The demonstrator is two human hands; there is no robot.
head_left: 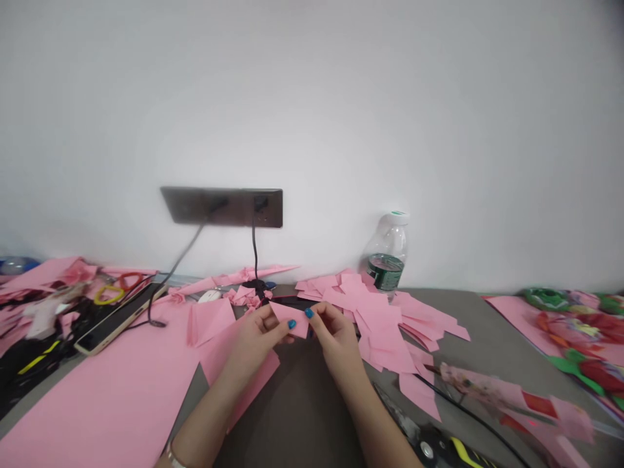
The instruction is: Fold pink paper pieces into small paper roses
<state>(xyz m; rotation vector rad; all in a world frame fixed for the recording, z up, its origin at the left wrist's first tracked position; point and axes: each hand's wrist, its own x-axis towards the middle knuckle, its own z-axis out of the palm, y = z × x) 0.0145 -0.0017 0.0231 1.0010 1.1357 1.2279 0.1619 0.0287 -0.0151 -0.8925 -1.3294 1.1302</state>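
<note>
Left hand (253, 341) and right hand (336, 338) pinched a small pink paper piece (290, 320) at opposite ends, holding it taut. Loose pink paper pieces (375, 331) lay just beyond, within reach.

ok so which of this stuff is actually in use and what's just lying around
In use: folded pink paper piece, held by left hand and right hand; cut pink paper pieces beside them.

Lying about: plastic water bottle, smartphone, wall socket panel.

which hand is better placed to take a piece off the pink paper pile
Probably the right: the right hand sits beside the pink paper pile, while the left hand is farther off, beyond the small pink paper piece both hands hold.
</note>
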